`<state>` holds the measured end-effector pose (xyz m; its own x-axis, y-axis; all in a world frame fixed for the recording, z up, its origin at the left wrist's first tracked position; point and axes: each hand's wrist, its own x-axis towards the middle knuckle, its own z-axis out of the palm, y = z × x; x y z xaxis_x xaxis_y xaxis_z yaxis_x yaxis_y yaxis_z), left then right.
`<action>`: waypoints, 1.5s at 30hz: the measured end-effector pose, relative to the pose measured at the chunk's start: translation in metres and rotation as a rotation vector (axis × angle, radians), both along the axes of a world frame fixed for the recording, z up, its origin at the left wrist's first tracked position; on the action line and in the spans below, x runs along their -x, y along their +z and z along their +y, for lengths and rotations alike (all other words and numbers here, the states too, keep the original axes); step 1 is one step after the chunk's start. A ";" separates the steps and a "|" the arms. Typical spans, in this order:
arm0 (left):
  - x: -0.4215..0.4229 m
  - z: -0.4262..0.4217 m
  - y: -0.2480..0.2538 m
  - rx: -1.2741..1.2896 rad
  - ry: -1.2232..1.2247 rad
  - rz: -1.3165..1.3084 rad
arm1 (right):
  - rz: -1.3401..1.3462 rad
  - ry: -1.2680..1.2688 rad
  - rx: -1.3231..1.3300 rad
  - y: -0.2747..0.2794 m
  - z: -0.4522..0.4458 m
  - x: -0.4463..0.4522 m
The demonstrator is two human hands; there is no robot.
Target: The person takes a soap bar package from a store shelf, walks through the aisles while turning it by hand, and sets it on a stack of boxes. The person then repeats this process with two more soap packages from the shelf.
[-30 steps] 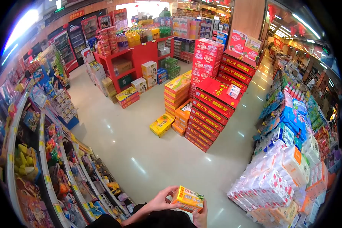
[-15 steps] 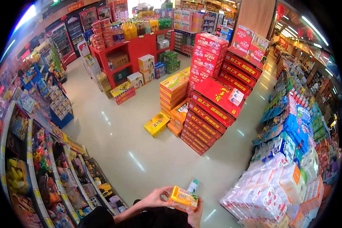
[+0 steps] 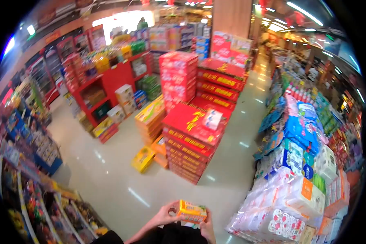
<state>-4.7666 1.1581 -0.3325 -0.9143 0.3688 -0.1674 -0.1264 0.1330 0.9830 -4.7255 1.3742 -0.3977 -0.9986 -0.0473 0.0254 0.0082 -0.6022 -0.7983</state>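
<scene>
A small yellow-and-orange printed carton [image 3: 192, 211] is held low in front of my body, at the bottom middle of the head view. My left hand [image 3: 166, 214] grips its left end, thumb and fingers curled round the edge. At the opposite end, my right hand [image 3: 208, 228] presses against the side, with its fingers partly hidden by the carton. Printing covers the box's faces, too blurred to read. Dark clothing shows just below both hands.
Ahead stands a tall stack of red drink cases [image 3: 191, 138], with a yellow carton [image 3: 142, 159] on the floor beside it. Wrapped tissue packs [image 3: 278, 201] are piled along the right. Toy shelves [image 3: 40, 207] line the left. A red display counter [image 3: 114, 77] stands farther back.
The view has turned right and tilted up, so the stacks appear farther left and lower. Both hands still hold the carton, which now sits more level in view.
</scene>
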 end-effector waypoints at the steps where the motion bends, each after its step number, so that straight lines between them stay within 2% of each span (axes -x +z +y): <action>1: 0.014 0.009 -0.006 -0.048 -0.059 0.134 | 0.003 -0.009 0.034 -0.011 0.008 0.005; 3: 0.029 0.020 -0.010 -0.019 -0.067 0.028 | -0.006 -0.010 0.038 -0.017 0.025 0.010; 10: 0.055 0.059 -0.018 -0.101 0.025 -0.177 | -0.103 0.060 -0.288 0.003 0.065 0.051; 13: 0.058 0.073 -0.001 -0.194 0.135 -0.328 | -0.164 0.107 -0.183 0.020 0.067 0.067; 16: 0.071 0.077 -0.025 -0.284 0.100 -0.195 | -0.194 0.115 -0.184 0.008 0.075 0.084; 21: 0.104 0.075 -0.026 -0.258 0.078 -0.341 | -0.205 0.038 -0.149 0.007 0.070 0.113; 25: 0.149 0.073 -0.043 -0.371 0.026 -0.367 | -0.195 -0.021 -0.180 0.001 0.070 0.143; 28: 0.196 0.070 -0.043 -0.262 -0.074 -0.428 | -0.185 -0.065 -0.196 -0.007 0.065 0.173; 32: 0.243 0.058 -0.077 -0.261 -0.115 -0.210 | -0.268 -0.089 -0.274 -0.017 0.053 0.219; 35: 0.275 0.037 -0.076 -0.239 -0.089 -0.215 | -0.393 0.075 -0.234 -0.002 0.040 0.265; 38: 0.309 0.000 -0.086 -0.179 -0.115 -0.219 | -0.365 0.253 -0.373 0.001 0.026 0.312; 39: 0.319 -0.009 -0.086 -0.164 -0.115 -0.229 | -0.355 0.244 -0.395 0.006 0.019 0.325; 42: 0.362 -0.032 -0.051 -0.123 -0.098 -0.168 | -0.265 0.227 -0.467 0.022 -0.001 0.363; 44: 0.394 -0.042 -0.037 0.017 -0.068 0.035 | -0.138 0.209 -0.520 0.040 -0.011 0.402; 45: 0.412 -0.041 -0.019 0.053 -0.043 0.155 | -0.039 0.107 -0.470 0.051 -0.017 0.422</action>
